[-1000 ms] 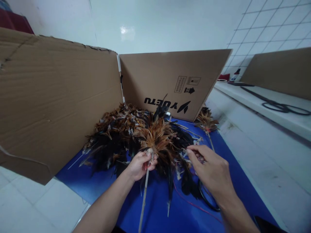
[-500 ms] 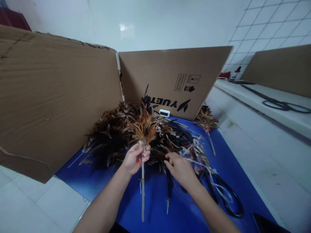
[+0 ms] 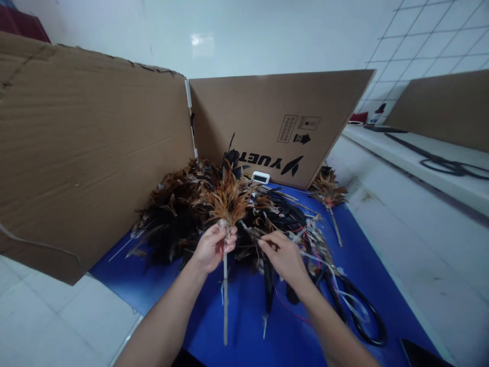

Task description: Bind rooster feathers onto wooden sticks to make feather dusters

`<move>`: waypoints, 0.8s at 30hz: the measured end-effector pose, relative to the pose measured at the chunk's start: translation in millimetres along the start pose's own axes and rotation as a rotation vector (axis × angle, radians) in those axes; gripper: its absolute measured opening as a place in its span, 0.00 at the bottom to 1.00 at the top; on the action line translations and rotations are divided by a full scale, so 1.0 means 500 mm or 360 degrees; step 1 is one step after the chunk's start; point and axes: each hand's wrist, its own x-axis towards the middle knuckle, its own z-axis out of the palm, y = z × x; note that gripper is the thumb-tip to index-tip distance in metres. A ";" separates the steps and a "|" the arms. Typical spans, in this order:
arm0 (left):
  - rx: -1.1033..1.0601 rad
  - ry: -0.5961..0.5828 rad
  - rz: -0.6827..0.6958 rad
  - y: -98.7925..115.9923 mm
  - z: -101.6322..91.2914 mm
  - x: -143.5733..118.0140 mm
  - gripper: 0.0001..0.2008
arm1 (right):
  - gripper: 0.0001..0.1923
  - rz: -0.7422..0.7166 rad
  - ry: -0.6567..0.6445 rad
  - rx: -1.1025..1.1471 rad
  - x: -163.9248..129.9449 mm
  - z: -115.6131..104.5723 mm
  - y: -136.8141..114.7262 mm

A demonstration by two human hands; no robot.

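Note:
My left hand (image 3: 212, 247) is wrapped round the neck of a small feather duster (image 3: 226, 201). Its brown feathers fan upward and its thin stick hangs down below my fist. To the right of it, my right hand (image 3: 284, 255) pinches a dark feather (image 3: 252, 232) whose pale tip points toward the duster's neck. The feather and the duster look apart, though the gap is small. Behind both hands lies a heap of loose brown and black feathers (image 3: 171, 204). A long dark feather (image 3: 268, 290) hangs over the blue surface under my right hand.
Cardboard panels (image 3: 114, 127) stand at the left and back. Black-handled scissors (image 3: 367, 316) lie at the right among plastic strips (image 3: 315, 239). Another feather duster (image 3: 329, 191) rests on the blue tabletop (image 3: 382, 275) at far right. A small white digital device (image 3: 261, 177) stands at the back.
My right hand has closed on a dark feather and lifted it slightly from the heap. My left hand keeps its hold on the duster. The view has shifted a little.

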 end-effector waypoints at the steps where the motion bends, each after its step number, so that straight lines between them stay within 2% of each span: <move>1: 0.0018 0.0010 -0.0001 0.000 0.000 0.000 0.07 | 0.11 0.0020 0.0012 0.0131 0.004 -0.014 -0.002; 3: 0.0062 0.0034 -0.0012 -0.001 -0.001 0.001 0.07 | 0.11 0.0092 0.0047 0.0392 0.009 -0.040 -0.008; 5: 0.0114 0.0060 -0.0035 -0.003 -0.002 0.002 0.08 | 0.10 0.0260 0.0076 0.0676 0.009 -0.063 -0.015; 9: 0.0261 0.0105 -0.0092 -0.011 -0.006 0.004 0.09 | 0.13 0.0744 -0.0113 0.1293 0.002 -0.098 -0.032; 11: 0.0357 0.0127 -0.0103 -0.015 -0.006 0.004 0.10 | 0.15 0.0872 -0.0173 0.1514 0.000 -0.111 -0.042; 14: 0.0505 0.0172 -0.0115 -0.021 -0.003 0.001 0.13 | 0.17 0.0813 -0.0166 0.1590 -0.001 -0.129 -0.057; 18: 0.0660 0.0232 -0.0192 -0.031 0.008 -0.006 0.15 | 0.13 0.0648 -0.0227 0.1460 -0.011 -0.152 -0.079; 21: 0.0767 0.0227 -0.0238 -0.043 0.016 -0.011 0.15 | 0.11 0.0520 -0.0185 0.1206 -0.019 -0.162 -0.094; 24: 0.0907 0.0180 -0.0322 -0.058 0.020 -0.017 0.15 | 0.06 0.0290 -0.0101 0.0824 -0.012 -0.162 -0.108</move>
